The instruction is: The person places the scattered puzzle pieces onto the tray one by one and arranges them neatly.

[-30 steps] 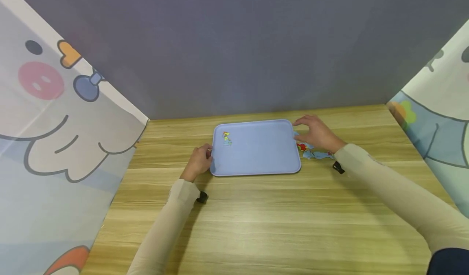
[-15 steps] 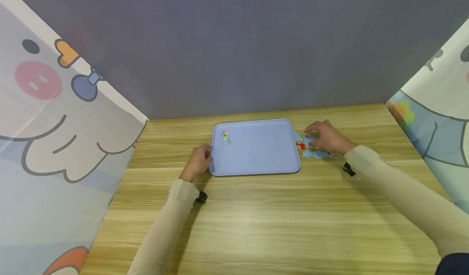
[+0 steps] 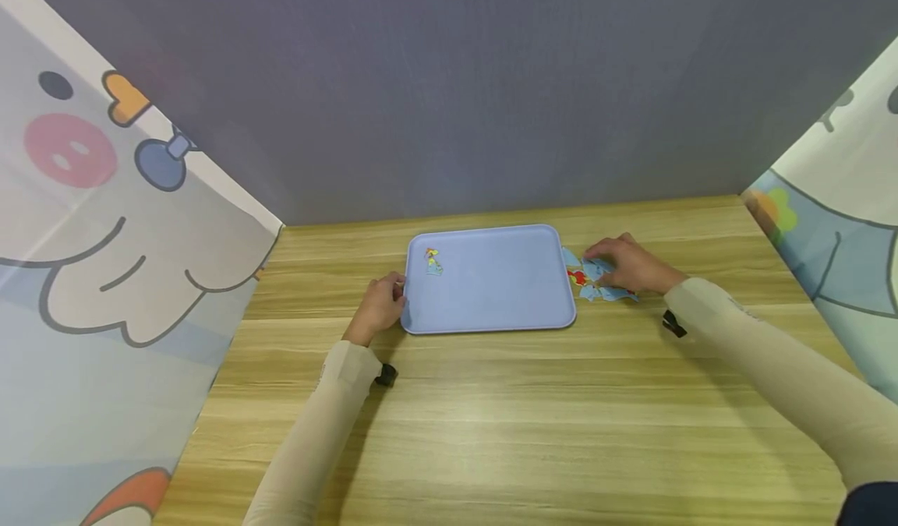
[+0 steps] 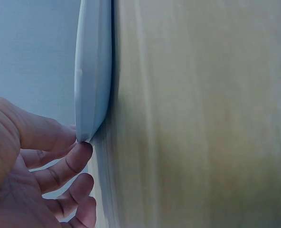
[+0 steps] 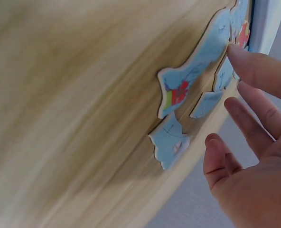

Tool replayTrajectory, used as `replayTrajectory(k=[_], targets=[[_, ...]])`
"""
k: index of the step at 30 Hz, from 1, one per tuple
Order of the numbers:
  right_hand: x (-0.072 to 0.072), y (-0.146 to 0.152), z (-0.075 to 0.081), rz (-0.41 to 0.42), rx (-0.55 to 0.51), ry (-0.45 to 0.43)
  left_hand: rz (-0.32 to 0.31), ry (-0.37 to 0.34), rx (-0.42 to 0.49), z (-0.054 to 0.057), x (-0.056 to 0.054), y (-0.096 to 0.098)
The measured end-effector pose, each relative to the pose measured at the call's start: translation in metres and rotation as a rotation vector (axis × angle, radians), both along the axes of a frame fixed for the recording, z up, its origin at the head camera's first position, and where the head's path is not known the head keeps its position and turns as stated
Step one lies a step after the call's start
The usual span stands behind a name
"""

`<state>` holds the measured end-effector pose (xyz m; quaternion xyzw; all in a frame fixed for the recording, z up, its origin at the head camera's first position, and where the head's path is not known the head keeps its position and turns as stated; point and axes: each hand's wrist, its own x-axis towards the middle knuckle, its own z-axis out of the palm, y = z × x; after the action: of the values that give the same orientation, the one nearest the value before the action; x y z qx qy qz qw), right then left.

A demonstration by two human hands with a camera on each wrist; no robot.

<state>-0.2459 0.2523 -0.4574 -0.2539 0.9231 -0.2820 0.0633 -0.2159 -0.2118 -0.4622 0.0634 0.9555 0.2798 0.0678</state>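
My left hand (image 3: 382,308) pinches the left rim of a light-blue tray (image 3: 491,284); in the left wrist view its thumb (image 4: 50,135) lies on the upper side, with fingertips below the edge. Inside the tray, near its upper left corner, lies a small puzzle piece (image 3: 434,263) with yellow and blue print. Right of the tray, my right hand (image 3: 627,263) reaches down over several flat light-blue puzzle pieces (image 3: 609,294). Its thumb and index finger stand apart, tips right at the edges of a blue piece (image 5: 222,76). The other fingers are loosely bent.
A red-printed piece (image 3: 578,278) lies close against the tray's right rim. Two more loose pieces, one with red and green print (image 5: 181,90) and a smaller blue one (image 5: 170,142), lie on the wooden table (image 3: 526,425). A grey panel (image 3: 491,97) rises behind.
My right hand has moved right from the tray's right edge, then lowered onto the pieces beside it. The left hand has stayed at the tray's rim. The piece in the tray has not moved.
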Motion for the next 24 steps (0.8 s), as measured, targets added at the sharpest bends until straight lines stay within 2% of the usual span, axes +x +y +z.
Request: replayTrajectory(k=[7, 14, 19, 24], targets=[[-0.006, -0.002, -0.003, 0.053, 0.011, -0.016, -0.005, 0.0, 0.011, -0.001, -0.001, -0.001], [-0.01, -0.001, -0.005, 0.023, 0.015, -0.039, -0.006, 0.005, 0.011, 0.0, -0.001, -0.001], [-0.011, 0.001, -0.009, 0.014, 0.003, -0.005, -0.013, 0.006, 0.01, -0.001, -0.002, -0.001], [-0.011, 0.0, -0.01, -0.028, -0.014, -0.003, -0.018, -0.001, 0.011, 0.0, -0.002, -0.001]])
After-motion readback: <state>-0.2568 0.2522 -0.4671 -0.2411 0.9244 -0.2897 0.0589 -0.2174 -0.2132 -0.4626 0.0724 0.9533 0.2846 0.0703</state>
